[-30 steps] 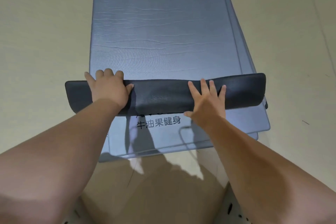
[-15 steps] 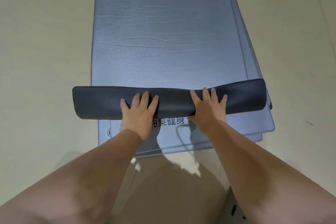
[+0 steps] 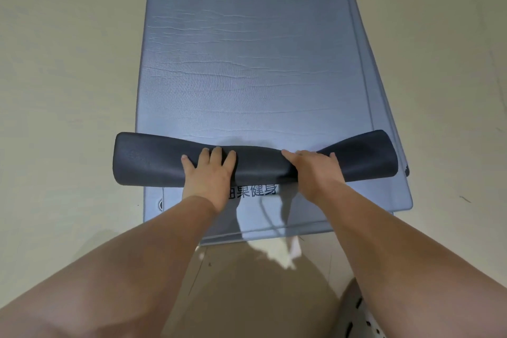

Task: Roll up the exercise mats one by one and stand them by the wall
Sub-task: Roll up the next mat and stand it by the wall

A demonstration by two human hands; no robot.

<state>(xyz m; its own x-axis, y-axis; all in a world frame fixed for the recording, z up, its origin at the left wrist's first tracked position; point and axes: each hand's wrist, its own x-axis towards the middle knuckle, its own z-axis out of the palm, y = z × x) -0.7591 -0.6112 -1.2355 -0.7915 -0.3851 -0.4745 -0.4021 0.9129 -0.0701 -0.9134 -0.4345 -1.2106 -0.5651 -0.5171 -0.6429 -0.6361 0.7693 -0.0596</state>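
A stack of blue-grey exercise mats [image 3: 247, 63] lies flat on the floor and stretches away from me. The near end of the top mat is curled into a dark roll [image 3: 153, 162] lying across the stack. My left hand [image 3: 211, 173] presses on the roll left of its middle, fingers spread over it. My right hand [image 3: 312, 170] presses on it right of the middle, fingers curled over the top. The roll is squeezed thin between my hands and flares at both ends. Printed characters [image 3: 252, 191] show on the mat underneath, just below the roll.
Pale beige floor [image 3: 68, 63] surrounds the stack on both sides. Edges of the lower mats [image 3: 384, 90] fan out along the right side. A metal eyelet [image 3: 160, 203] sits at the near left corner. A white perforated shoe [image 3: 359, 318] shows at the bottom right.
My left hand shifted from the roll's left part to near its middle. Both hands have pushed the roll a little farther along the mat, and its middle is now pressed thinner.
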